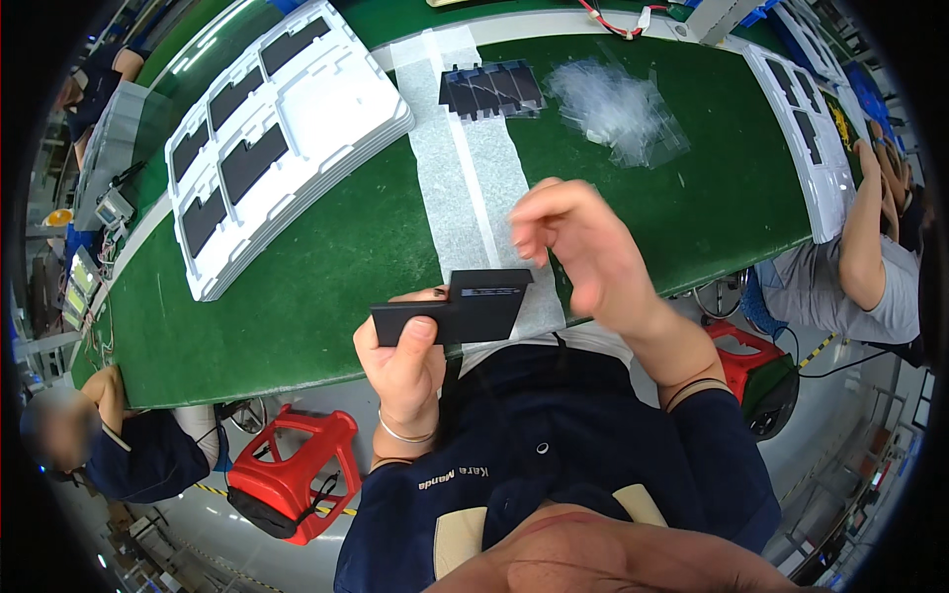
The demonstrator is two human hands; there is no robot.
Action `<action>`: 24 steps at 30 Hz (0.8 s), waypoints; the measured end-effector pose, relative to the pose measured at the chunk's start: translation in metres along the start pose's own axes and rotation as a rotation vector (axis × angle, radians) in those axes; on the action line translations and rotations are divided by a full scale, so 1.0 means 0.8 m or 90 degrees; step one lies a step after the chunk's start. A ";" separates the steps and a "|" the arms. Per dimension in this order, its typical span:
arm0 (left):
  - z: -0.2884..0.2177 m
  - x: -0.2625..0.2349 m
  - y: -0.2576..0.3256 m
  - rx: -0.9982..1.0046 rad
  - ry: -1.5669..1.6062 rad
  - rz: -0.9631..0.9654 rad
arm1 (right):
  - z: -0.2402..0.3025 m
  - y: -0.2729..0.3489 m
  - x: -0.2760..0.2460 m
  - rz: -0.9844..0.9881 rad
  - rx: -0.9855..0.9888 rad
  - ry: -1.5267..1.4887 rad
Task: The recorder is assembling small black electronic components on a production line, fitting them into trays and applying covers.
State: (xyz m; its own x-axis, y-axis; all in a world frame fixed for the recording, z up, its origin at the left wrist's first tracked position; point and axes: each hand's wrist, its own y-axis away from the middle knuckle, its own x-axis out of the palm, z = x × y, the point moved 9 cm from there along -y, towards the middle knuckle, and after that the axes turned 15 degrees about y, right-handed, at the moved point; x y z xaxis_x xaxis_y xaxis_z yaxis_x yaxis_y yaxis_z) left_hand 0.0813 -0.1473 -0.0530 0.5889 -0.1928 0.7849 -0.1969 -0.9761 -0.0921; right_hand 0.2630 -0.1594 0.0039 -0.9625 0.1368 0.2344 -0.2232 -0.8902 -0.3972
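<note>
Grasping black part [479, 314] near frame centre: left hand [400, 366] | part look: flat, stepped outline, small pale print on right section | right hand [598, 252]: released, fingers loosely bent, blurred

Green worktop [732, 212]. Mid: pale cloth strip [442, 188] running near to far, narrow white stripe along it. Toward its far end, row of dark flat pieces [491, 91], overhanging right onto the green. Right of those, loose heap of clear film strips [618, 111]. Left: stacked white trays [341, 94]. Right end: more white trays [830, 193].
</note>
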 end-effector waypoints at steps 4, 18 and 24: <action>-0.004 0.017 0.001 0.008 -0.121 0.078 | -0.047 0.013 0.030 0.274 0.337 -0.003; -0.001 0.006 0.000 0.023 -0.056 -0.013 | -0.013 0.001 0.008 0.187 0.077 0.255; 0.000 0.000 0.002 0.014 -0.053 -0.030 | -0.009 0.002 0.014 0.217 0.097 0.306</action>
State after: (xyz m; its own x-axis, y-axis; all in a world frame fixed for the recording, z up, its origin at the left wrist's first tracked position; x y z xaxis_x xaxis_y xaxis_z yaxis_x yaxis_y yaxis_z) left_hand 0.0812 -0.1485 -0.0535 0.6602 -0.1531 0.7354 -0.1505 -0.9861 -0.0702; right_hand 0.2511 -0.1563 -0.0005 -0.9459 -0.0174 -0.3239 0.0997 -0.9658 -0.2392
